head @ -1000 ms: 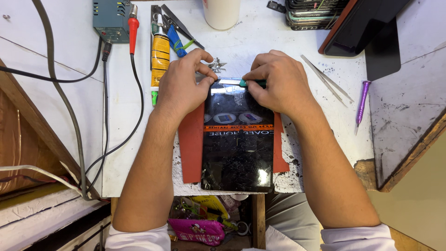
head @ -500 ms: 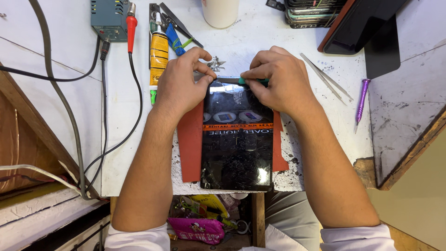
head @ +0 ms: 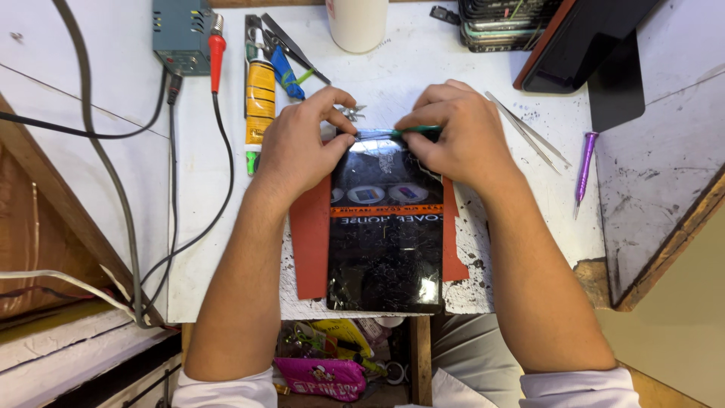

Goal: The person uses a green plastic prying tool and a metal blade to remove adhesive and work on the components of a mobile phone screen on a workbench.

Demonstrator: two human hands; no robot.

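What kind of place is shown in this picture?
Probably a small phone or tablet repair bench: a stack of phones, tweezers and a screwdriver lie around the dark tablet under both hands.

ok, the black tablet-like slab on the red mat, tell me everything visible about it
The black slab is a flat, glossy, glass-like rectangle lying lengthwise away from the person on a red mat, its near edge reaching the table's front edge. An orange stripe crosses its middle; its surface shows glare and scuffs. The left hand presses its far-left corner; the right hand holds a green tool at its far edge.
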